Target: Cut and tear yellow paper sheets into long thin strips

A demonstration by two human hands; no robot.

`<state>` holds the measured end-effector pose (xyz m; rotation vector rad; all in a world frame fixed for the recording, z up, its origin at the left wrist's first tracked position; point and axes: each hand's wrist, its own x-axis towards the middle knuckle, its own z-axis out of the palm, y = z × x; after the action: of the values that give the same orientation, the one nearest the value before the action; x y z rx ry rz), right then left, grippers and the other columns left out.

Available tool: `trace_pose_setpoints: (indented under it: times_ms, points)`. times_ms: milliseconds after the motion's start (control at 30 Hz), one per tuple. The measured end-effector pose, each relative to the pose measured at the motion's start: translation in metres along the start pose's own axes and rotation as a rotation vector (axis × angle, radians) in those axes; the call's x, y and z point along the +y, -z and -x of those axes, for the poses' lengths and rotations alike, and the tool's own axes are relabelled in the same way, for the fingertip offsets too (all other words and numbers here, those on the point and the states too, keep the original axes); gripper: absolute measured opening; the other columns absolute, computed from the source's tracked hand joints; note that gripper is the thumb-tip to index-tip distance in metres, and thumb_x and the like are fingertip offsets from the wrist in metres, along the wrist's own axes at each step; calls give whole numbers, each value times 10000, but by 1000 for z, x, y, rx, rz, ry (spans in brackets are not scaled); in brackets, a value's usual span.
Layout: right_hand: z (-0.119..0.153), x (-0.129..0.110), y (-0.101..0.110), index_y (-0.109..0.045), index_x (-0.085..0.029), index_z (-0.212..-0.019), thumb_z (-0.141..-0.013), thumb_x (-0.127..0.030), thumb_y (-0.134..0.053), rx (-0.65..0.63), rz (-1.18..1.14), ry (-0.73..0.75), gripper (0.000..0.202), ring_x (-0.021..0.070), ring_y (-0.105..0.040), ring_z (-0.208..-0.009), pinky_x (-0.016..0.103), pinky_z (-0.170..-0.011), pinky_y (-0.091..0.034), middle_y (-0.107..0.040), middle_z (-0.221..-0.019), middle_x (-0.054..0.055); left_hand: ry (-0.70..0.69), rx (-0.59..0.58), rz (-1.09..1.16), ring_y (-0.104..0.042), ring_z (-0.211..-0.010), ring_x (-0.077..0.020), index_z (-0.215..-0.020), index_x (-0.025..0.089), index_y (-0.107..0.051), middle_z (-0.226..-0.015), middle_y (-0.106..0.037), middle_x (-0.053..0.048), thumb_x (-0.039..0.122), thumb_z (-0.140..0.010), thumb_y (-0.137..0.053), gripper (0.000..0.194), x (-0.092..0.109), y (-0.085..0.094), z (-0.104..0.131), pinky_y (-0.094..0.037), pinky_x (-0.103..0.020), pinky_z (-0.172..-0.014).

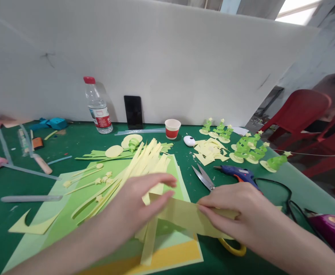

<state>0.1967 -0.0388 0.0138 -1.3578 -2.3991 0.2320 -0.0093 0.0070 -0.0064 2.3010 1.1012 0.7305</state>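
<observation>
My right hand [239, 206] pinches a wide strip of pale yellow paper [181, 214] between thumb and fingers. At the strip's left end, my left hand [140, 198] has its thumb and fingertips apart, with no paper visibly gripped. Under both hands lies a stack of green, pale and orange paper sheets [181, 250]. A heap of long pale yellow strips [144, 162] spreads across it behind my left hand. Beneath my right hand are scissors [204, 178], blades pointing away, partly hidden. Several thin strips with small stars [99, 180] rest on the sheets to the left.
A blue glue gun [237, 172] with a black cord lies right, near spiral paper trees [242, 147]. Paper scraps [211, 149], a red-and-white cup [172, 130], a phone [133, 112] and a water bottle [99, 110] stand or lie toward the white partition [167, 57].
</observation>
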Motion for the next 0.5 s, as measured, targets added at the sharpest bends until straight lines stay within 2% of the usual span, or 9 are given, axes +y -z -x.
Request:
trace_pose_setpoints:
  times_ms: [67, 167, 267, 333, 400, 500]
  points:
    - [0, -4, -8, -625, -178, -619, -841, -165, -383, -37, -26, 10, 328, 101, -489, -447, 204, -436, -295, -551, -484, 7, -115, -52, 5, -649, -712, -137, -904, 223, -610, -837, -705, 8, 294, -850, -439, 194, 7, -12, 8, -489, -197, -641]
    - [0, -8, -19, -629, -178, -650, -834, -154, -388, 3, -26, 27, 304, 109, -513, -469, 209, -458, -302, -573, -507, 14, -248, -59, -89, -635, -598, -120, -850, 217, -608, -739, -701, 7, 238, -896, -363, 250, 10, -22, 14, -464, -184, -535]
    - [1, -9, -25, -632, -180, -660, -841, -164, -385, 40, -17, 24, 307, 109, -526, -477, 206, -465, -309, -584, -514, 14, -350, 31, -197, -617, -550, -121, -794, 208, -595, -665, -688, 25, 211, -887, -382, 233, 8, -23, 14, -493, -236, -634]
    - [1, -10, -26, -633, -177, -662, -851, -171, -368, 79, -20, 35, 326, 106, -527, -474, 203, -461, -308, -588, -517, 15, -385, 92, -245, -604, -530, -110, -780, 211, -582, -642, -681, 45, 188, -876, -399, 208, 8, -23, 14, -485, -283, -777]
    - [1, -12, -28, -624, -170, -635, -855, -164, -349, 140, -28, 55, 353, 101, -520, -464, 203, -457, -306, -585, -509, 16, -389, 115, -286, -587, -506, -99, -762, 214, -574, -625, -674, 54, 168, -872, -393, 216, 9, -24, 16, -465, -293, -840]
    - [1, -13, -30, -586, -164, -553, -851, -142, -330, 226, -12, 101, 393, 95, -489, -432, 208, -446, -299, -559, -474, 14, -373, 115, -340, -573, -491, -112, -698, 202, -576, -596, -663, 22, 167, -871, -362, 278, 10, -26, 19, -497, -249, -668]
